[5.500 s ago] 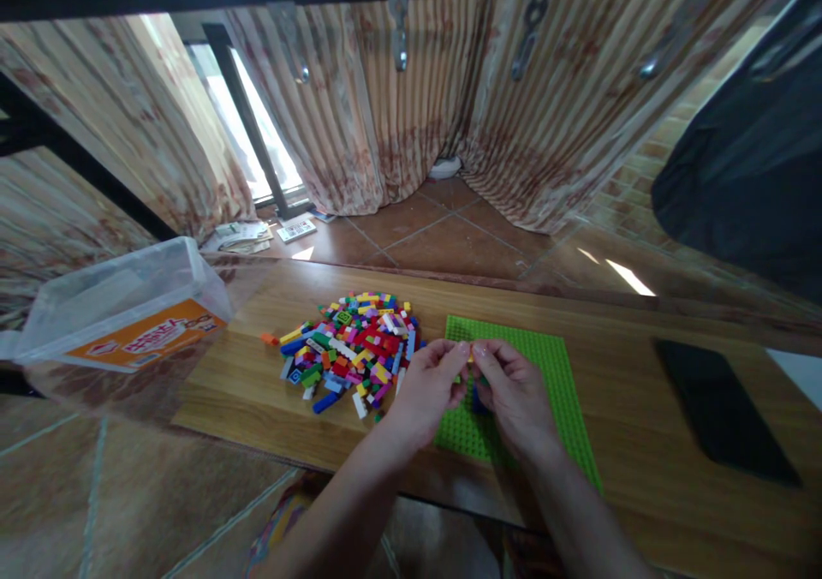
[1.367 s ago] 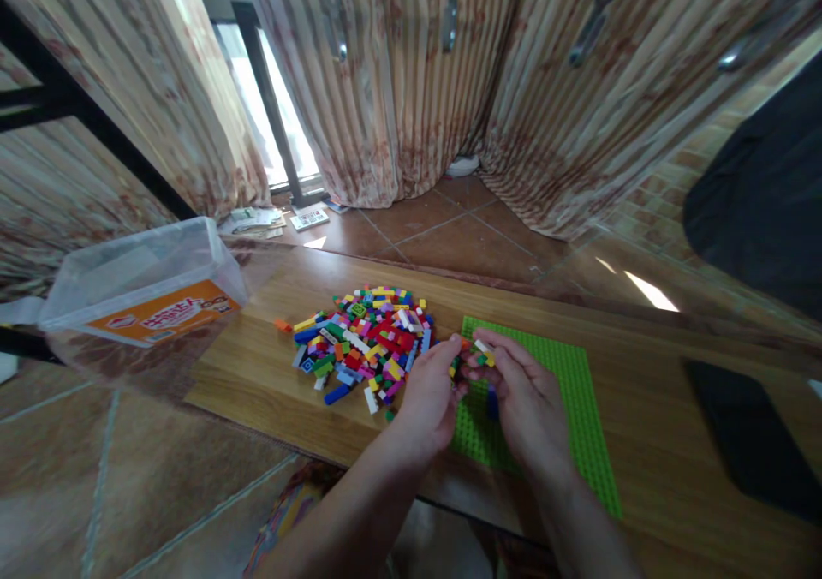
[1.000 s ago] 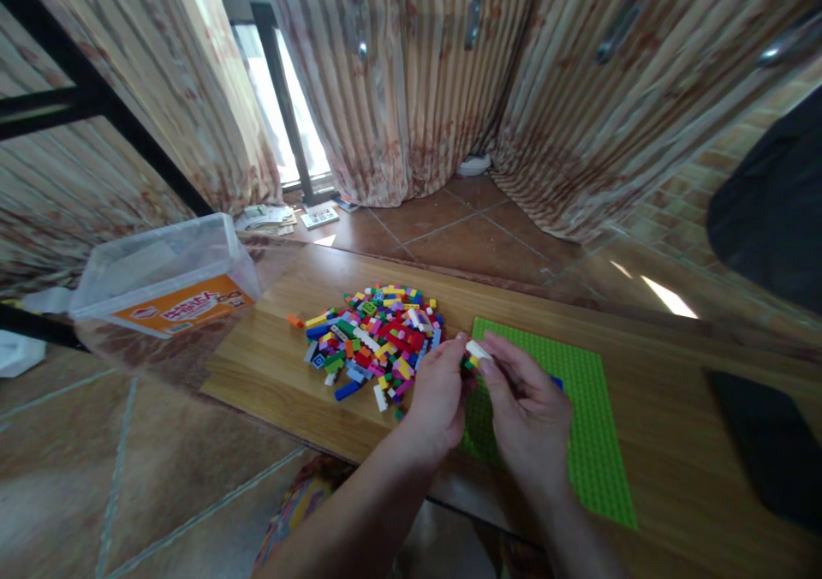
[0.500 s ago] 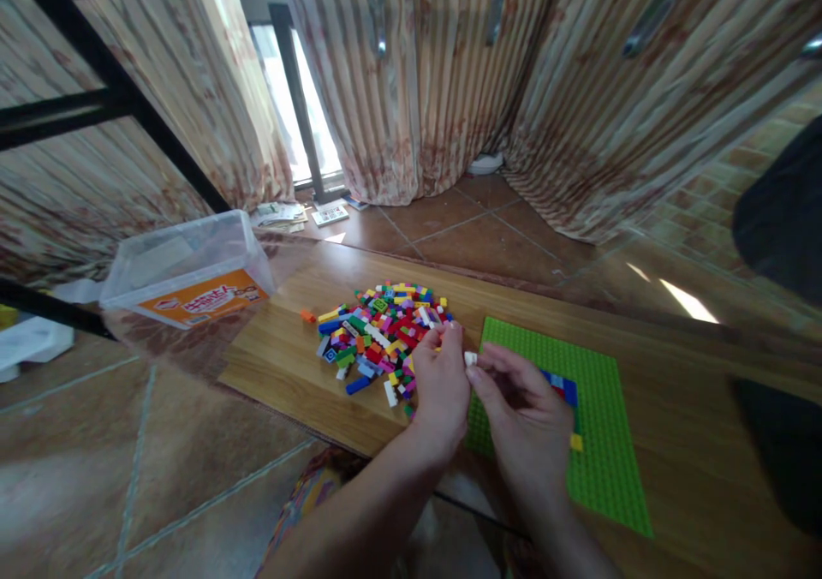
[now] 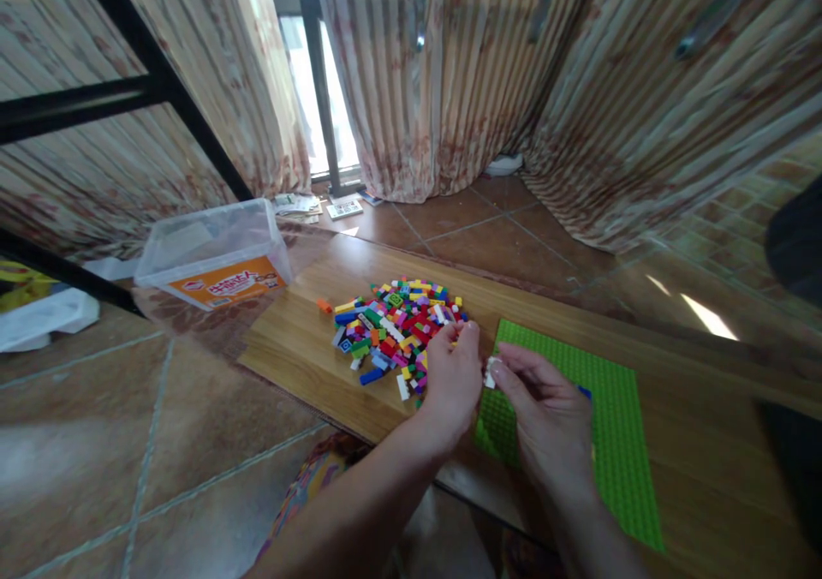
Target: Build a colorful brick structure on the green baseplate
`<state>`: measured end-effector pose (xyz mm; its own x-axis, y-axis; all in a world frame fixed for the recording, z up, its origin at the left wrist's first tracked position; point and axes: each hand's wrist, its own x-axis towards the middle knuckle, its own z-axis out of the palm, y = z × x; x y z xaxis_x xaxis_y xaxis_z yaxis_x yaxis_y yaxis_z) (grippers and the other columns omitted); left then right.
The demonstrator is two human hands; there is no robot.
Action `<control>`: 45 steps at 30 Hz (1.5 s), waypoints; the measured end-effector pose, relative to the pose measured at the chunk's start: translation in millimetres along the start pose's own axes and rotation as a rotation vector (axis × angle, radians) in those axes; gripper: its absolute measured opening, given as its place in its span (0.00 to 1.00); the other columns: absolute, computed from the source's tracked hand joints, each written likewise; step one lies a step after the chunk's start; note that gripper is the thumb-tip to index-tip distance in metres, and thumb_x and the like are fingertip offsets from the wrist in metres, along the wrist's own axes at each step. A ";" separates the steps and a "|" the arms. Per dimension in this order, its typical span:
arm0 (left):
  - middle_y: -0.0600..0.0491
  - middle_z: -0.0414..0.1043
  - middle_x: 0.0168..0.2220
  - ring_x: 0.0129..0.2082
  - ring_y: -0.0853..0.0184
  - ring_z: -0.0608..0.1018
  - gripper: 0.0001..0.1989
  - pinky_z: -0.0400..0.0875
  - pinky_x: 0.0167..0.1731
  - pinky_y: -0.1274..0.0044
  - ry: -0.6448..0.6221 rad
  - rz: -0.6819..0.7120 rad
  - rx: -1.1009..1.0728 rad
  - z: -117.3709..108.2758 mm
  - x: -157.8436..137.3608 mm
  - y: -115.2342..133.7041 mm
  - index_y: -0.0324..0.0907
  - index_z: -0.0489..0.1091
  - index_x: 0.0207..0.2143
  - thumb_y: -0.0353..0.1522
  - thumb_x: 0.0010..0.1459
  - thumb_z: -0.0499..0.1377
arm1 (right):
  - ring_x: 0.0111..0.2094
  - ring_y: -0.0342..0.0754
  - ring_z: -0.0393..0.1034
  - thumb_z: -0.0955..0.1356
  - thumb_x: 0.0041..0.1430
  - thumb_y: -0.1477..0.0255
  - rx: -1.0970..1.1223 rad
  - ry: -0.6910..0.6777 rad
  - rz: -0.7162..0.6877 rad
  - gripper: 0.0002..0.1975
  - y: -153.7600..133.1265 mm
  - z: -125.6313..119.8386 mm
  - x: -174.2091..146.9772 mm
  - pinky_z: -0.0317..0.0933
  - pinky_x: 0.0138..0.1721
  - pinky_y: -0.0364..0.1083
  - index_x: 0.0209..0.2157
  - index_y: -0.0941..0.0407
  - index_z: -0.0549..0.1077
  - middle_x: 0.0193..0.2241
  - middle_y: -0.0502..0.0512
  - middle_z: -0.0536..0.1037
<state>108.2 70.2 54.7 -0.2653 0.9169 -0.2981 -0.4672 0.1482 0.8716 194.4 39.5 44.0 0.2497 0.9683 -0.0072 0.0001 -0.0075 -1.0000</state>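
My right hand [image 5: 553,412] pinches a small white toy brick [image 5: 491,373] between thumb and fingertips, over the left edge of a green studded baseplate [image 5: 622,450]. Close beside it, my left hand [image 5: 453,378] has its fingers curled together at the right side of a pile of mixed coloured bricks [image 5: 391,326]. Whatever those left fingers hold, if anything, is hidden. A bit of a blue brick [image 5: 585,392] on the baseplate shows past my right hand, which covers the area around it.
The wooden table [image 5: 288,339] carries the pile and the baseplate. A clear plastic box [image 5: 211,249] with an orange label stands at its far left end. Papers [image 5: 299,206] lie on the tiled floor beyond, before striped curtains [image 5: 481,91]. Black metal bars [image 5: 193,134] cross the upper left.
The whole scene has shifted rightward in view as the head turned. The white brick has tilted and shows more of its length. My right hand hides more of the bricks on the baseplate.
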 end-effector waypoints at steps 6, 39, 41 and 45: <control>0.61 0.58 0.17 0.17 0.75 0.58 0.10 0.50 0.20 0.80 0.083 0.129 0.073 -20.9 27.8 25.0 0.41 0.65 0.26 0.34 0.60 0.56 | 0.33 0.49 0.74 0.69 0.57 0.61 -0.428 -0.080 -0.179 0.13 16.0 7.4 3.2 0.67 0.35 0.48 0.37 0.54 0.78 0.34 0.55 0.81; 0.48 0.78 0.37 0.40 0.60 0.77 0.10 0.68 0.42 0.72 0.164 0.787 1.318 -49.1 37.0 43.9 0.41 0.73 0.38 0.35 0.63 0.54 | 0.35 0.48 0.75 0.63 0.63 0.69 -0.597 -0.106 -0.404 0.11 15.3 6.5 13.6 0.67 0.37 0.47 0.41 0.56 0.75 0.37 0.56 0.79; 0.49 0.78 0.37 0.39 0.62 0.78 0.08 0.68 0.42 0.73 0.075 0.815 1.255 -45.6 33.7 40.5 0.42 0.73 0.37 0.35 0.63 0.55 | 0.37 0.47 0.75 0.63 0.63 0.69 -0.554 -0.066 -0.395 0.12 11.1 2.7 15.0 0.68 0.37 0.46 0.43 0.56 0.75 0.39 0.56 0.79; 0.52 0.78 0.36 0.35 0.66 0.78 0.06 0.69 0.37 0.76 -0.100 0.736 1.162 -36.1 23.9 28.2 0.43 0.72 0.37 0.34 0.61 0.58 | 0.39 0.47 0.74 0.64 0.63 0.68 -0.451 -0.017 -0.356 0.12 3.8 -6.8 17.4 0.68 0.39 0.46 0.45 0.54 0.75 0.40 0.55 0.79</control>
<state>58.2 83.0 58.1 -0.0572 0.9333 0.3544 0.7324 -0.2020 0.6502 205.3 54.6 40.1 0.1435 0.9345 0.3258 0.4949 0.2174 -0.8413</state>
